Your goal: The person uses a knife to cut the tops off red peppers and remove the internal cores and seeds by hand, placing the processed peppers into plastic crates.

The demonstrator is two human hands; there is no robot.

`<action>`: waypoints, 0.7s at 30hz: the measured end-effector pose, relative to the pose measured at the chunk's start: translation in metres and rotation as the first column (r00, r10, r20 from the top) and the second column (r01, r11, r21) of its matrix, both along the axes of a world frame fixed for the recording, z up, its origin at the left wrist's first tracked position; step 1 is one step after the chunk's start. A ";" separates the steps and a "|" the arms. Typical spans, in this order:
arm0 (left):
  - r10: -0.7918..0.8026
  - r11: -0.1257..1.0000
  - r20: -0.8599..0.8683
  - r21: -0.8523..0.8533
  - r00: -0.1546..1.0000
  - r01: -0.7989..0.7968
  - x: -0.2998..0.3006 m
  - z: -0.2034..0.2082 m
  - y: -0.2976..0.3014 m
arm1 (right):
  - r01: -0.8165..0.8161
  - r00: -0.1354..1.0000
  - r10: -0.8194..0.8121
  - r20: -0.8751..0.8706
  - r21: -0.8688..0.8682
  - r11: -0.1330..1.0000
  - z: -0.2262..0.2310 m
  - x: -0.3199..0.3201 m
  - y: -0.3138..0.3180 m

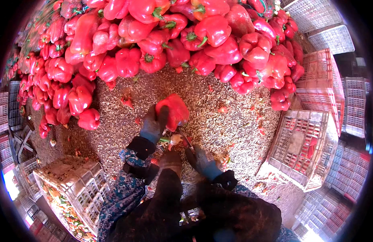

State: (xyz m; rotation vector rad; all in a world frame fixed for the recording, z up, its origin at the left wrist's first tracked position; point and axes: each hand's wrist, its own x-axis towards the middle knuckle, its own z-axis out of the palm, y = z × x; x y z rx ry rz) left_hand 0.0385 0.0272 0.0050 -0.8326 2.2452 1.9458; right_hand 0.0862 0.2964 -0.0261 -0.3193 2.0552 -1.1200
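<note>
Head view shows the red pepper near the frame's middle, below the heap of peppers, held in our left hand, while our right hand, lower and to its right, is curled round what looks like a thin blade. We seem to be coring the pepper; the next move likely calls for a steady left grip, blade angled clear of those fingers.

Bright light glints off peppers; edges bend, blackening.

Left hand curled beyond right hand
</note>
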 end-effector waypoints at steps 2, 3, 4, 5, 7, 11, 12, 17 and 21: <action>-0.042 0.996 0.070 -0.080 0.997 0.048 0.000 -0.002 -0.005 | -0.101 0.990 0.114 -0.080 0.156 0.983 0.036 -0.010 0.001; -0.028 0.989 0.122 -0.139 0.992 0.045 0.001 -0.002 -0.008 | -0.059 0.987 0.077 -0.143 0.122 0.991 0.055 -0.015 -0.001; -0.074 0.991 0.068 -0.107 0.995 0.081 0.003 -0.002 -0.007 | -0.001 0.985 -0.005 -0.173 -0.038 0.999 0.072 -0.029 0.002; -0.066 0.993 0.015 -0.100 0.998 0.067 0.003 0.000 -0.007 | 0.046 0.985 -0.068 -0.157 -0.138 0.989 0.085 -0.040 -0.001; -0.051 0.994 -0.038 -0.101 0.998 0.047 0.003 0.004 -0.003 | 0.301 0.946 -0.317 0.070 0.177 0.937 0.100 -0.069 -0.009; 0.003 0.996 0.017 -0.084 1.000 -0.001 -0.015 0.016 0.007 | 0.101 0.889 -0.137 -0.436 -0.103 0.989 0.072 -0.121 -0.068; 0.017 0.998 0.051 -0.054 0.999 -0.014 -0.021 0.018 0.007 | 0.050 0.893 -0.114 -0.435 -0.156 0.987 0.063 -0.129 -0.082; -0.049 0.944 0.160 -0.314 0.986 0.098 -0.030 0.013 0.003 | -0.027 0.987 0.028 -0.155 0.010 1.000 0.049 -0.140 -0.093; -0.040 0.923 0.039 -0.382 0.998 0.052 -0.022 -0.001 0.000 | 0.005 0.999 -0.008 -0.050 -0.045 0.999 0.059 -0.145 -0.088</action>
